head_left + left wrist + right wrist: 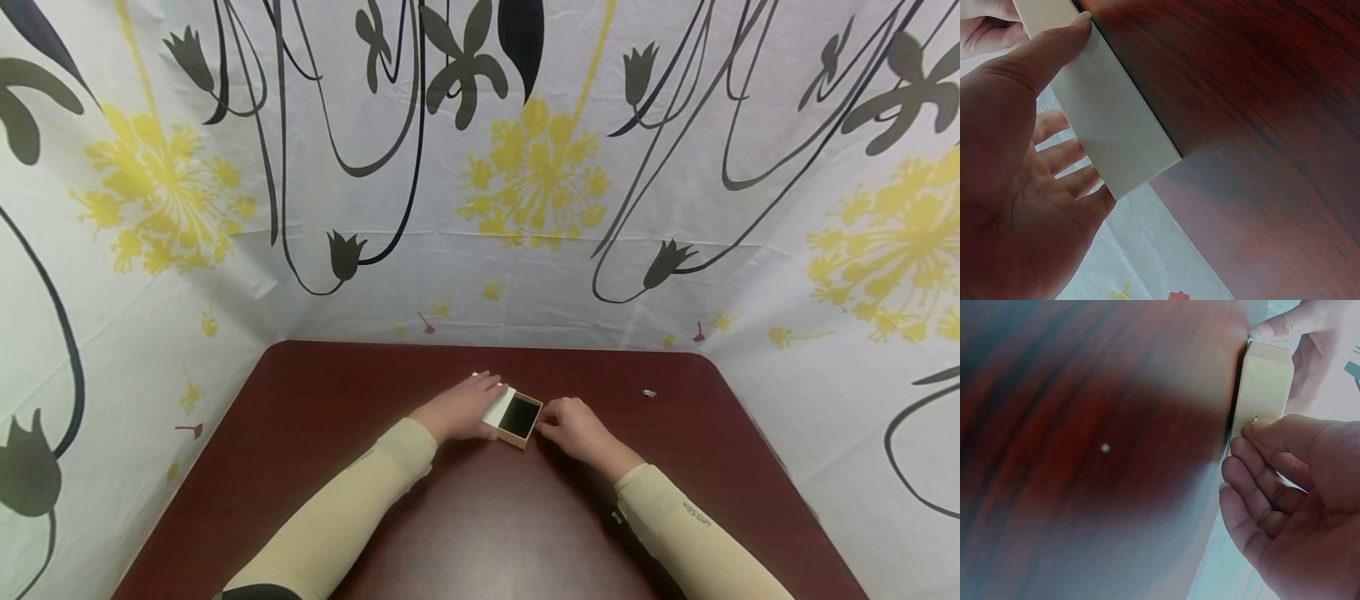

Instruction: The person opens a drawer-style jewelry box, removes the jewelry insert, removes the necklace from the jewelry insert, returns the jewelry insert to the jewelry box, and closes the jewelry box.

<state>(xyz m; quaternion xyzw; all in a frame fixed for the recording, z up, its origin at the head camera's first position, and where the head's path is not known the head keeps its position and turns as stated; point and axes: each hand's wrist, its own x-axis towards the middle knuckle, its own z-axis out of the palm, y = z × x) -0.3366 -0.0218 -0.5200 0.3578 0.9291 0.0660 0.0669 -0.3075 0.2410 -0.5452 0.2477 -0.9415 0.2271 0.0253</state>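
Note:
A small sliding drawer box lies on the table, its white sleeve (497, 410) at the left and its tan drawer (517, 441) pulled partly out, with a dark inside. My left hand (465, 407) holds the sleeve, thumb along one side and fingers on the opposite side, as the left wrist view shows. At the drawer's outer end, my right hand (576, 427) has thumb and forefinger pinched together, the other fingers curled. A tiny pull (1255, 418) peeks out by the right thumb tip in the right wrist view; the fingertips hide part of that end.
A small silvery object (648, 393) lies on the dark red table (360, 375), off to the right of the hands. Patterned white cloth (420, 200) rises behind the table and at both sides.

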